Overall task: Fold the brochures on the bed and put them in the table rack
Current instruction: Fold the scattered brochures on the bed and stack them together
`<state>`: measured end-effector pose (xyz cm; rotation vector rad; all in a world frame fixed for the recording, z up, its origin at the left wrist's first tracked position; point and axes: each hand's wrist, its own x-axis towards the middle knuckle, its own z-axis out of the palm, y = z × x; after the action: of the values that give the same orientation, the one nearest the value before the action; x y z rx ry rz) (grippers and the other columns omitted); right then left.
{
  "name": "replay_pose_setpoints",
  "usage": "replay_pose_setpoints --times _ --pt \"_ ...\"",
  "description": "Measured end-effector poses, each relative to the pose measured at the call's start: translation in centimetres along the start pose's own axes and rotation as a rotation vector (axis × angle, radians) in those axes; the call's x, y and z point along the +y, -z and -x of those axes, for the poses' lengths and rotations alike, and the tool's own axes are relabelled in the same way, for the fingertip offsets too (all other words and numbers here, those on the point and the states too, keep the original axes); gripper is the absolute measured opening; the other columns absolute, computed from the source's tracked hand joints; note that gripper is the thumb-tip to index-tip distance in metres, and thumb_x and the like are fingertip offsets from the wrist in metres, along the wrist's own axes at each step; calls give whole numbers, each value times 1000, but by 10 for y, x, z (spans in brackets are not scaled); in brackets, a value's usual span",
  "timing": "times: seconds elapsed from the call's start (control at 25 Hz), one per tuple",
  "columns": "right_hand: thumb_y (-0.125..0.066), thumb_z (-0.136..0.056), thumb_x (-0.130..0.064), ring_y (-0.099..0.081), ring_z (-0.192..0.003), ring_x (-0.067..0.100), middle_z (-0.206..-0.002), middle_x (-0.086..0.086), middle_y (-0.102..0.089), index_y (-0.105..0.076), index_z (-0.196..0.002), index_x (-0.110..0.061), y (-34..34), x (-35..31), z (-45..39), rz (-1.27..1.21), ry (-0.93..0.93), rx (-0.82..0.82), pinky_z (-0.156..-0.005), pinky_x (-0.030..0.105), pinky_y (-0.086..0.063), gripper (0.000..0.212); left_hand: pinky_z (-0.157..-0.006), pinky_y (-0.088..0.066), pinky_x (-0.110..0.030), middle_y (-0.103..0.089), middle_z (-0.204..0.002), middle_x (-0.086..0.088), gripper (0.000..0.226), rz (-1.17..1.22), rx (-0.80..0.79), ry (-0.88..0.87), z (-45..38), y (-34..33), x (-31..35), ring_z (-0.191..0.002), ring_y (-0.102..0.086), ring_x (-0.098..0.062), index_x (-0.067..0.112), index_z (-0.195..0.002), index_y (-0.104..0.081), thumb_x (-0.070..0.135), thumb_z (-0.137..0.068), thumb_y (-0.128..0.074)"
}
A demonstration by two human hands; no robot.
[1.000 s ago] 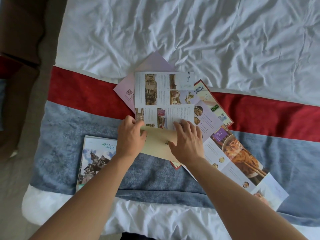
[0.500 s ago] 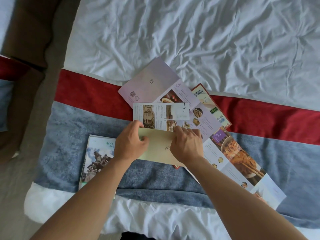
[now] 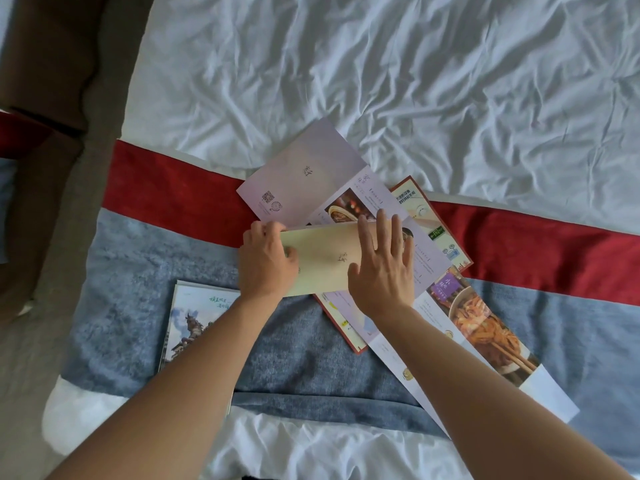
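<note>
A cream brochure (image 3: 322,259), folded into a narrow panel, lies on the bed's blue and red runner (image 3: 194,258). My left hand (image 3: 265,263) grips its left end with curled fingers. My right hand (image 3: 382,268) presses flat on its right half, fingers spread and straight. Beneath it lie an unfolded lilac brochure (image 3: 304,174) with food photos and a red-edged leaflet (image 3: 429,220). A long food brochure (image 3: 485,327) stretches toward the lower right. A folded brochure with a statue photo (image 3: 194,317) lies at the left, partly under my left forearm.
Wrinkled white sheet (image 3: 415,81) covers the far bed. The bed's left edge drops to a grey-brown carpet (image 3: 41,306), with brown furniture (image 3: 45,46) at the upper left. The table rack is out of sight.
The brochure's open inner panel with photos has been folded down and is now shut under the cream cover. My right hand slid up and spread flat; my left hand moved up the left end.
</note>
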<state>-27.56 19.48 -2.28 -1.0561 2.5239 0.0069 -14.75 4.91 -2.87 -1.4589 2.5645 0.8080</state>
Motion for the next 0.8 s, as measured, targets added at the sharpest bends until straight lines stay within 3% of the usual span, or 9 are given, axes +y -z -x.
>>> replay_pose_setpoints --times 0.16,0.24,0.36,0.48,0.56,0.64,0.68,0.76,0.8 --pt "-60 -90 -24 5 -153 33 -166 9 2 -11 -156 -24 -10 -2 -11 -43 -34 -112 -121 54 -18 82 -100 -41 -47 -44 -141 -11 61 -136 -137 -119 -12 -7 -2 -132 -38 -32 11 -139 -42 19 -84 -69" --pt "-62 -89 -20 3 -153 32 -166 9 0 -16 -155 -24 -16 -4 -5 -77 -76 -133 -119 53 -22 81 -97 -41 -44 -50 -131 -11 60 -211 -128 -157 -9 -10 -4 -123 -45 -31 13 -138 -43 18 -83 -68" --pt "-63 -88 -17 4 -153 31 -167 9 -2 -20 -153 -23 -21 -6 8 -72 -61 -139 -121 51 -19 79 -82 -40 -40 -54 -108 -8 39 -266 -97 -166 2 -11 -7 -100 -51 -29 15 -120 -53 13 -82 -64" --pt "-60 -91 -29 3 -153 31 -167 12 -4 -23 -153 -22 -21 -10 18 -79 -86 -146 -122 51 -12 73 -64 -37 -33 -53 -101 -3 20 -45 -146 -65 13 -10 -11 -85 -54 -23 14 -106 -58 11 -87 -59" --pt "-56 -93 -40 -6 -152 31 -164 13 -15 -34 -147 -19 -15 -16 22 -142 -173 -80 -121 49 -13 62 -59 -37 -32 -54 -99 1 15 143 -125 -4 19 -6 -7 -79 -55 -22 13 -102 -58 10 -88 -59" --pt "-50 -92 -51 -32 -141 28 -152 9 -38 -45 -139 -19 -5 -25 28 -293 -270 -19 -110 47 -30 57 -60 -42 -35 -57 -97 -1 13 199 -63 -74 30 2 2 -79 -57 -24 11 -99 -56 8 -87 -60" --pt "-47 -90 -59 -46 -128 25 -142 4 -48 -46 -137 -21 2 -29 31 -424 -321 -24 -98 44 -40 60 -60 -45 -37 -59 -97 -3 13 206 -38 -132 36 6 8 -78 -58 -26 11 -98 -56 7 -87 -60" --pt "-45 -83 -72 -61 -95 15 -115 -4 -64 -44 -133 -27 20 -38 37 -702 -431 -63 -72 35 -44 67 -57 -44 -35 -61 -96 -3 14 197 -10 -261 51 14 22 -78 -59 -25 12 -99 -54 7 -87 -59" --pt "-46 -81 -73 -60 -82 10 -99 -6 -67 -43 -131 -29 29 -40 40 -787 -485 -59 -63 31 -40 66 -56 -42 -33 -59 -94 -1 13 186 -6 -324 61 17 29 -78 -58 -22 13 -99 -53 7 -88 -58"
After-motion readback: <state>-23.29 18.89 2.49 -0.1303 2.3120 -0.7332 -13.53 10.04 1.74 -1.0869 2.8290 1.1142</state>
